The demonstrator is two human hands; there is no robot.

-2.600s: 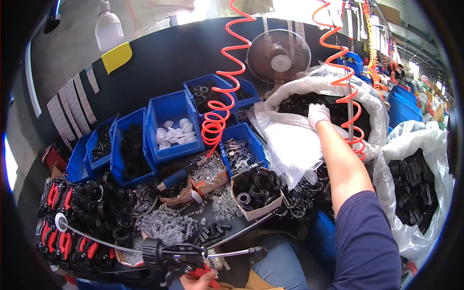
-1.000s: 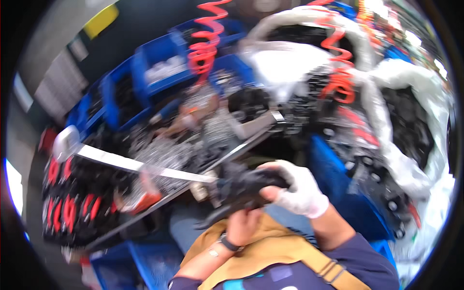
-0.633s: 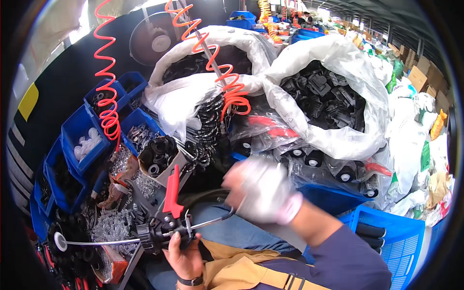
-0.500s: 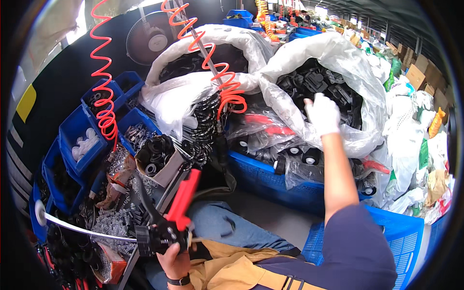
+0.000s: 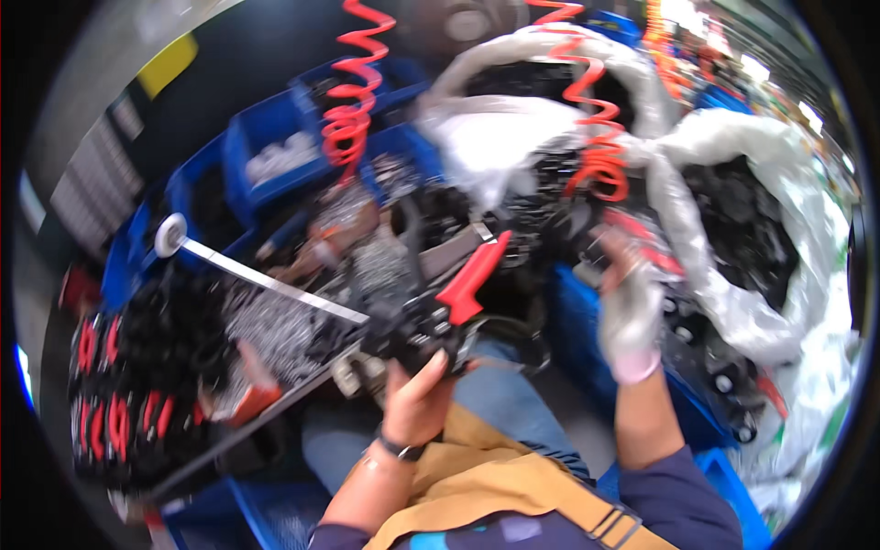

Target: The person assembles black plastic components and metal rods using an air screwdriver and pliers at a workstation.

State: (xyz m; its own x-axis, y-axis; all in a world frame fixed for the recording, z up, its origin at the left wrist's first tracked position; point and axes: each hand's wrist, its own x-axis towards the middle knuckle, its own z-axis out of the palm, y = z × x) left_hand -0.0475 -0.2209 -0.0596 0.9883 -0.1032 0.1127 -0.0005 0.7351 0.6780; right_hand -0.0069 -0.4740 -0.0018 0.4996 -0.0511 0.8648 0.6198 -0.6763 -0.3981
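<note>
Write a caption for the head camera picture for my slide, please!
Bare left hand grips a black tool with a red lever, while the white-gloved right hand lifts beside white sacks of black parts.

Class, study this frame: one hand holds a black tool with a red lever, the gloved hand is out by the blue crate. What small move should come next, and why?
Probably bring the gloved right hand back toward the black tool with the red lever. The bare left hand grips that tool at lap height, while the right hand is apart from it, over the blue crate; blur hides whether it holds a part.
</note>
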